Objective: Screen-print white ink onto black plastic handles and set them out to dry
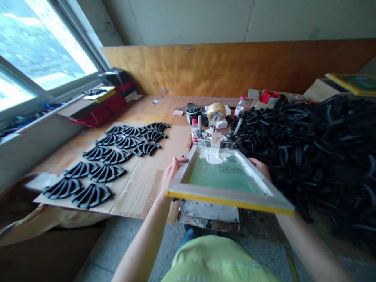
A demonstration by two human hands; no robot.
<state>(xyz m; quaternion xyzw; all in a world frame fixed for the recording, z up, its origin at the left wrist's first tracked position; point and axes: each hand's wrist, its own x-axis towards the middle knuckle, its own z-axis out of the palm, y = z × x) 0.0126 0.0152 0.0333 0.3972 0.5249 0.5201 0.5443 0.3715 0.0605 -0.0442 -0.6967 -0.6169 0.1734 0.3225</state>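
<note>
A screen-printing frame [229, 197] is tilted up in front of me, with green mesh and a yellow lower edge. White ink [216, 157] is smeared at the far end of the mesh. My left hand [172, 172] grips the frame's left side, its fingers partly hidden underneath. On the opposite side, my right hand [261, 167] holds the frame's right edge; most of its fingers are out of sight. A pale flat piece [215, 141] stands at the far end by the metal clamp bar [201, 143]. Below the frame lies a metal base plate [210, 211].
Black fan-shaped parts [91, 195] lie in rows on cardboard [129, 199] at left. A large heap of black parts [320, 145] covers the right. Behind the frame stand a black tub [193, 112], a tape roll [216, 112] and red-capped bottles [194, 131].
</note>
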